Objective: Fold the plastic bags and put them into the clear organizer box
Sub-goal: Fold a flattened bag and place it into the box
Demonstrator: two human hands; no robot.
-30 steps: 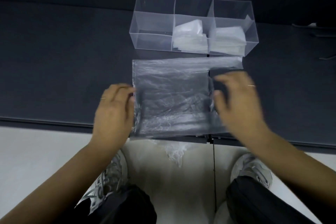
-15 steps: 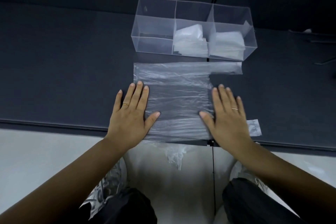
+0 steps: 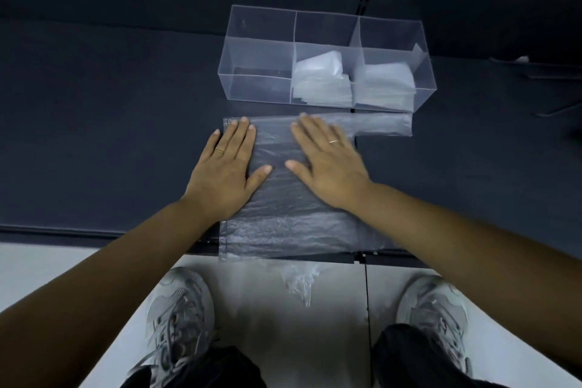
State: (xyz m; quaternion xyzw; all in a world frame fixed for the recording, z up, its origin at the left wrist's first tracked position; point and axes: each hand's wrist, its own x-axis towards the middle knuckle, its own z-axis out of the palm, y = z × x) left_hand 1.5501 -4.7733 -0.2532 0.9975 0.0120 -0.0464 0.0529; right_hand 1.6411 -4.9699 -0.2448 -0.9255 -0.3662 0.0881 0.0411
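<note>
Both hands [image 3: 226, 167] flat — plastic bag [image 3: 283, 224]

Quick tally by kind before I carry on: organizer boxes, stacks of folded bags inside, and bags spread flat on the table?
Clear organizer box: 1
Stacks of folded bags: 2, in the middle and right compartments
Bag spread flat: 1
Total: 4
</note>
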